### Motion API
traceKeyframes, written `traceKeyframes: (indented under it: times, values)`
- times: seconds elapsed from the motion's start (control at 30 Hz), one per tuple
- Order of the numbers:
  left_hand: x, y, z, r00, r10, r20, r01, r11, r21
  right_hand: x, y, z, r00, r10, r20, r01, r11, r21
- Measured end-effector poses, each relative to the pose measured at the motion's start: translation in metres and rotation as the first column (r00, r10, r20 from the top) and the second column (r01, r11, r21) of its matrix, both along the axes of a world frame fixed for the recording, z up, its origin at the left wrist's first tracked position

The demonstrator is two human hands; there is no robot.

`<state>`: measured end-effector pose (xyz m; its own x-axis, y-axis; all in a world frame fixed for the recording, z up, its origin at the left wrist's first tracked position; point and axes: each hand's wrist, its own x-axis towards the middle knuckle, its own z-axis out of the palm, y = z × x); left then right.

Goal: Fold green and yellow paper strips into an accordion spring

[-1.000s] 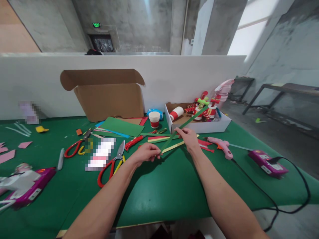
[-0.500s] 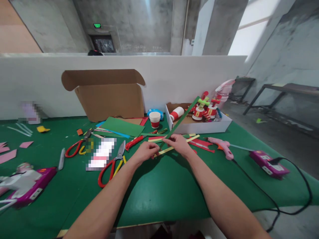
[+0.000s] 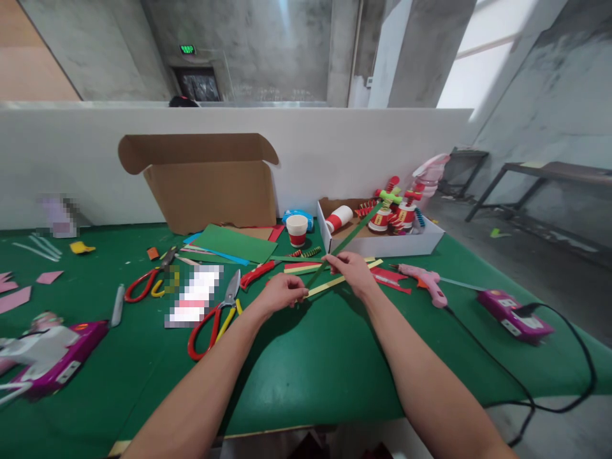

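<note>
A long green paper strip (image 3: 356,231) slants up and to the right over the front of the white box. My right hand (image 3: 348,268) pinches it partway along. Near its lower end, my left hand (image 3: 285,293) has its fingers closed where the green strip meets a pale yellow strip (image 3: 326,287). The yellow strip runs right, passing under my right hand. Just behind my hands lie red and green strips (image 3: 302,268). To the left of my left hand are large scissors (image 3: 209,326) with red and yellow handles and a red-handled knife (image 3: 258,274).
An open white box (image 3: 387,245) holds cups and spring figures. Behind my hands stand a paper cup (image 3: 297,231) and green sheets (image 3: 236,243). A pink glue gun (image 3: 428,280) with its cable lies right, near a purple power strip (image 3: 514,313). Another power strip (image 3: 71,366) is left.
My right hand has moved slightly right and up along the green strip, away from my left hand. The strip's far end has dropped lower. My left hand has barely moved.
</note>
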<state>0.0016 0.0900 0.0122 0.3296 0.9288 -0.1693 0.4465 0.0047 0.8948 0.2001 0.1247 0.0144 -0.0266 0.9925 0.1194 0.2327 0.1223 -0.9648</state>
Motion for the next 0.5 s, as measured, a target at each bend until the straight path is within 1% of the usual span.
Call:
traceKeyframes:
  times: [0.17, 0.37, 0.5]
  values:
    - [-0.004, 0.001, 0.003, 0.998, -0.025, -0.052, 0.026, 1.0, 0.011, 0.017, 0.007, 0.006, 0.982, -0.087, -0.165, 0.089, 0.996, 0.008]
    - [-0.01, 0.006, 0.0, 0.996, -0.053, -0.076, 0.052, 0.999, -0.012, 0.034, 0.015, 0.008, 0.935, -0.182, -0.305, 0.203, 0.978, 0.038]
    - [-0.015, 0.007, -0.003, 0.981, -0.044, -0.188, 0.056, 0.997, 0.059, 0.042, 0.02, 0.005, 0.891, -0.211, -0.402, 0.256, 0.965, 0.062]
